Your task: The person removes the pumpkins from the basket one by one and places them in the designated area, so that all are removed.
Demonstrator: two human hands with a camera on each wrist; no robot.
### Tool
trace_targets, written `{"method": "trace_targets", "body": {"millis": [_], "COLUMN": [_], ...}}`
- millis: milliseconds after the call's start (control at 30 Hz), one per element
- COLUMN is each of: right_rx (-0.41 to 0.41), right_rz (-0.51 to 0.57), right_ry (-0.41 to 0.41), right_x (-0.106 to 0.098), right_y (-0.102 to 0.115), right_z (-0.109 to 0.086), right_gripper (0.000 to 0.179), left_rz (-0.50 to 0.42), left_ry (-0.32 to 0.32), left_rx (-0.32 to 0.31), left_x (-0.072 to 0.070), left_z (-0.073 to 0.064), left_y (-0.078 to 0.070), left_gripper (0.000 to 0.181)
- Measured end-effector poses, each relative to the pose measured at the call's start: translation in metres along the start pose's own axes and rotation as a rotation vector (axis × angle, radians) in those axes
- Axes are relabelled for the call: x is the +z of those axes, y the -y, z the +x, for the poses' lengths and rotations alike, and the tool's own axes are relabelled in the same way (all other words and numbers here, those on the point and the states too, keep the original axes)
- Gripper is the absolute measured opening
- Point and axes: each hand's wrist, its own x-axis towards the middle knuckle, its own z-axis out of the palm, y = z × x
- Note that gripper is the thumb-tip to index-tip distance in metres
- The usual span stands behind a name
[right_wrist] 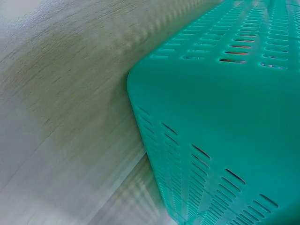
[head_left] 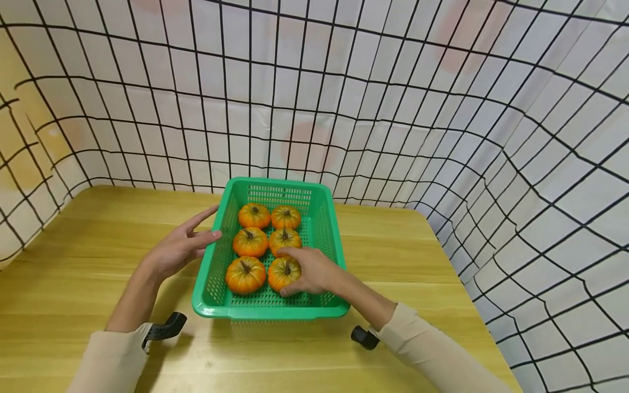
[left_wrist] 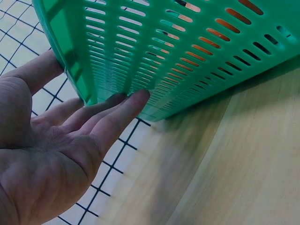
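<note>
A green plastic basket with slotted walls stands on the table, holding several small orange pumpkins in two columns. Inside it, my right hand grips the near right pumpkin, thumb on the near side and fingers at the far side. That hand is out of sight in the right wrist view, where the basket's outer corner fills much of the frame. At the basket's left rim, my left hand touches with loosely extended fingers; in the left wrist view its fingers lie along the outer wall.
The wooden table extends on both sides of the basket. A black wire grid stands behind it and along the sides, with pale sheeting behind the wires. Black wrist devices sit at both sleeves.
</note>
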Motion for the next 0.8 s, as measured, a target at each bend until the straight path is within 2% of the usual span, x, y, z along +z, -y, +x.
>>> {"method": "trace_targets", "body": {"millis": [333, 800], "right_rx": [0.009, 0.034], "right_rz": [-0.025, 0.017], "right_ry": [-0.014, -0.034], "right_x": [0.0012, 0.0002], "right_y": [0.0007, 0.0016], "right_z": [-0.0004, 0.0], "right_gripper": [0.079, 0.077], "left_rz": [-0.026, -0.055], "left_ry": [0.017, 0.018], "left_rx": [0.014, 0.02], "left_x": [0.0018, 0.0041], "left_z": [-0.0012, -0.0002], "left_y": [0.0, -0.0015], "left_gripper": [0.077, 0.078]}}
